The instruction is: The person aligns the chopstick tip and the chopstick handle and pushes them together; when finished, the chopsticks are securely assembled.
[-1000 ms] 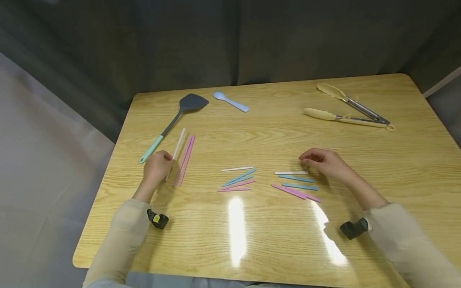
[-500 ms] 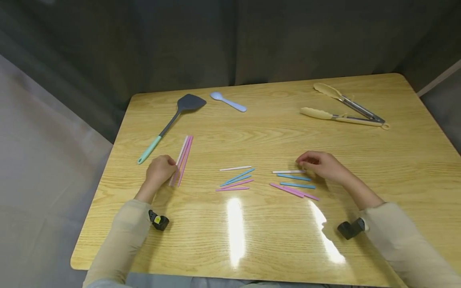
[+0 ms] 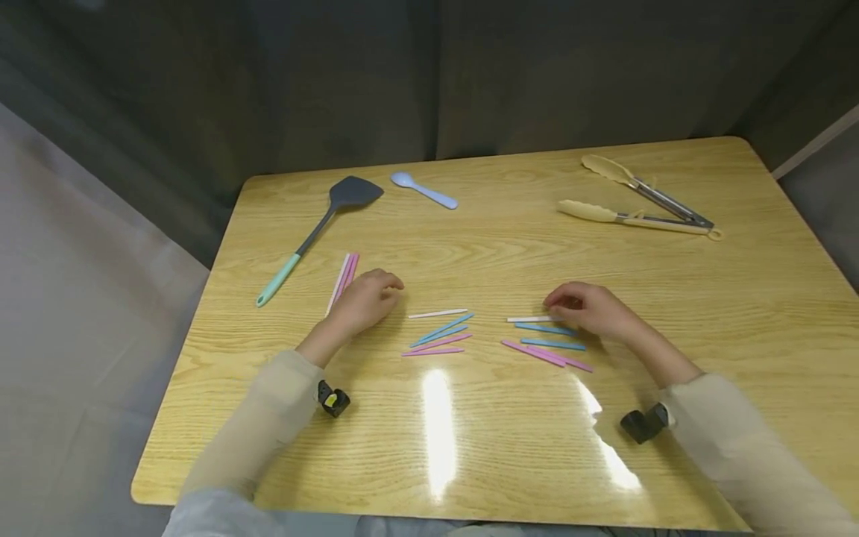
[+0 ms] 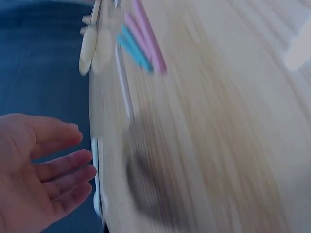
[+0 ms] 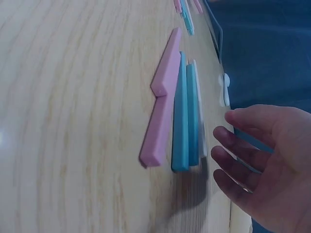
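Observation:
My left hand [image 3: 365, 300], fingers loosely bent and holding nothing, hovers between the long chopsticks and the tapered pieces. Behind it, one white chopstick [image 3: 338, 285] lies beside two pink chopsticks [image 3: 352, 267], their near ends covered by the hand. Mid-table are the tapered halves: one white piece [image 3: 438, 314], two blue pieces [image 3: 443, 330] and two pink pieces [image 3: 439, 348]. My right hand [image 3: 593, 307] hangs empty with bent fingers over the right end of a thicker white piece [image 3: 526, 320]. Two blue thick pieces [image 5: 180, 126] and two pink ones [image 5: 158, 126] lie nearer me.
A dark turner with a mint handle [image 3: 278, 280] lies at the left. Toward the back are a small light-blue spoon [image 3: 426, 192] and opened yellow tongs [image 3: 644, 220] at the right. A dark curtain [image 3: 429, 82] hangs behind the table [image 3: 322, 477].
My left hand set the white chopstick down against the pink ones, let go and moved right. My right hand shifted slightly left over the thick white piece.

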`<state>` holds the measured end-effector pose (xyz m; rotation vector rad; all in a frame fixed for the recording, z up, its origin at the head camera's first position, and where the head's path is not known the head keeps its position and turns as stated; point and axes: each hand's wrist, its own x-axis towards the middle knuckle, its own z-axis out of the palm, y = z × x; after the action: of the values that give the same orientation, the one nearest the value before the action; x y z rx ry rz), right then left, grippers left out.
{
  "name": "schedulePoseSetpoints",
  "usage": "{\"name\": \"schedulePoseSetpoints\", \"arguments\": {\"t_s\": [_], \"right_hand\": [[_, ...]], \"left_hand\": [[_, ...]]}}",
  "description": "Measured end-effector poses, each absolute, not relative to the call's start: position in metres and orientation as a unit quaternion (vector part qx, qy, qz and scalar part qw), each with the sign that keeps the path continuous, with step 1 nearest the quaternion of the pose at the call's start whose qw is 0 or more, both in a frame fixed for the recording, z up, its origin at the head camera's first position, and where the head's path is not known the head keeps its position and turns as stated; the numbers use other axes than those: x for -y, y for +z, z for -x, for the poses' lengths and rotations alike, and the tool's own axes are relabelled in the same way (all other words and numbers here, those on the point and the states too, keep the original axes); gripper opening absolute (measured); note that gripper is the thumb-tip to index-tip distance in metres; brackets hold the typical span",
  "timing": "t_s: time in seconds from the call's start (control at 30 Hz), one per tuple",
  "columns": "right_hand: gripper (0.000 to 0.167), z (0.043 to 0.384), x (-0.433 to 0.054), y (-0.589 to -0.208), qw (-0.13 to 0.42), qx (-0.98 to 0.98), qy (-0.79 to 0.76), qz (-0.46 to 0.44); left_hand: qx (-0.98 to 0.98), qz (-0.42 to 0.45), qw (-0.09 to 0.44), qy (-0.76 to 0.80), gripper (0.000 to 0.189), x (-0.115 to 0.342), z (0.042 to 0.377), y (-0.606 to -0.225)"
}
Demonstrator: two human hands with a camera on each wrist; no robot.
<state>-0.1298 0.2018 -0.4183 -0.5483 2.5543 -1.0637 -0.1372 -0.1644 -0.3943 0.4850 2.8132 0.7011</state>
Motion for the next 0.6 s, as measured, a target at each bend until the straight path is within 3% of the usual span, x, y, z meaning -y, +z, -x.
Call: {"name": "schedulePoseSetpoints", "arguments": {"t_s": [0.17, 0.33, 0.6], "right_hand": [[0.016, 0.129, -0.197, -0.422, 0.142, -0.896, -0.351, 0.232], [0.018, 0.128, -0.194, -0.426, 0.13, -0.9, -0.317, 0.271], [0.017, 0.127, -0.192, -0.428, 0.101, -0.909, -0.263, 0.306]], "left_hand": [[-0.935, -0.258, 0.124, 0.208, 0.024, 0.134, 0.141, -0.401], [-0.921, -0.326, 0.114, 0.178, 0.021, 0.114, 0.141, -0.409], [-0.923, -0.323, 0.134, 0.159, 0.02, 0.097, 0.14, -0.415]]}}
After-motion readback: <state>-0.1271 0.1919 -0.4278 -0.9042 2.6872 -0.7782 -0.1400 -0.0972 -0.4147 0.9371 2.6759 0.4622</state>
